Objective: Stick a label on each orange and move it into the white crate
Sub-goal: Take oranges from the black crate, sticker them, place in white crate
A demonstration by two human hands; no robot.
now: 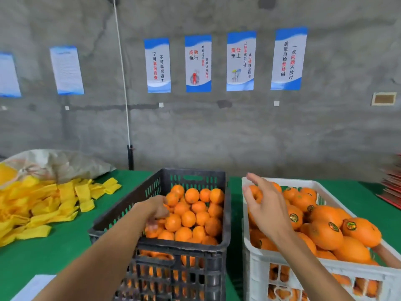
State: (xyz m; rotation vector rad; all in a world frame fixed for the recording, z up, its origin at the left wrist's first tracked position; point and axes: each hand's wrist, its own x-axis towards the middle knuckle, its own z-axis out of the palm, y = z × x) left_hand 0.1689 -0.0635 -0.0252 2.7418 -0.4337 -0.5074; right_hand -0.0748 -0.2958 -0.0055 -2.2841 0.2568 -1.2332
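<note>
My left hand (157, 208) digs among unlabelled oranges (188, 218) in the black crate (121, 210), grip unclear, while my right hand (263, 205) hovers spread, empty, over the white crate (258, 260); a fumbled orange could skip labelling.

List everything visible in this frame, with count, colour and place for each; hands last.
black crate: one, black, table centre, full of unlabelled oranges
white crate: one, white, right of black crate, holds labelled oranges
foam sleeves: a pile, yellow, table left
sack: one, grey-white, behind the sleeves
table: one, green top
posters: six, blue and white, grey wall
red stack: right edge
left hand: in black crate, among oranges
right hand: open, above white crate
</note>
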